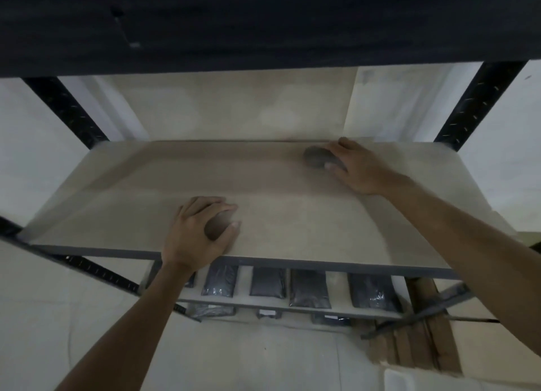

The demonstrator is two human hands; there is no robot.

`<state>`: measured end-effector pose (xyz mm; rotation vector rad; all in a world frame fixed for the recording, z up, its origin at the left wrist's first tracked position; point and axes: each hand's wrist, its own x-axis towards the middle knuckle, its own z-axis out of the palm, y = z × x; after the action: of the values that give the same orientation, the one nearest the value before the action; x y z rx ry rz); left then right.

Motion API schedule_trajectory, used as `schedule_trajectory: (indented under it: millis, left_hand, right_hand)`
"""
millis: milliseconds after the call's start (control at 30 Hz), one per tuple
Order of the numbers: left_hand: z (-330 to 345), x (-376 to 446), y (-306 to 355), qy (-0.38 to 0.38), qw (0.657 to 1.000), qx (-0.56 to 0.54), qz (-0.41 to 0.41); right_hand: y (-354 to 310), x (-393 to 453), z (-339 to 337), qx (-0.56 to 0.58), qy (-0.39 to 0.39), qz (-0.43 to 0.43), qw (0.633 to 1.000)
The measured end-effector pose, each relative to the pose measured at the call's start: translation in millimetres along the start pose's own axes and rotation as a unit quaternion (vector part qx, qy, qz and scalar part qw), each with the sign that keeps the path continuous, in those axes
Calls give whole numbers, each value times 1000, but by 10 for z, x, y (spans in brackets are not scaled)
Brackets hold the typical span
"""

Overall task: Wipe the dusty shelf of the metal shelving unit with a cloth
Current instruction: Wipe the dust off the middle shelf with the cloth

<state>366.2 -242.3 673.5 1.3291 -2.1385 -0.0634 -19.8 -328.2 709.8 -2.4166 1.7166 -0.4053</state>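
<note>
The pale beige shelf board of the black metal shelving unit fills the middle of the view. My right hand reaches to the back right of the board and grips a dark, bunched cloth, pressing it against the surface. My left hand rests near the front edge, left of centre, propped on spread fingertips. Under its arch lies a dark patch, which looks like shadow. The board looks hazy with dust around the cloth.
Black perforated uprights stand at back left and back right. A dark upper shelf hangs overhead. On a lower shelf lie several dark plastic packets. Cardboard leans at lower right, by a pale wall.
</note>
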Motion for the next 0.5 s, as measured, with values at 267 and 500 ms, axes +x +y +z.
schedule_trajectory:
  millis: [267,500]
  left_hand:
    - [-7,6,30,-3,1000,1,-18]
    - [-29,10,40,-16,1000,10,-23]
  right_hand:
    - [-1062,-1076,64,13,-60,-218,974]
    - [-252,-356,-293,30,9,46,998]
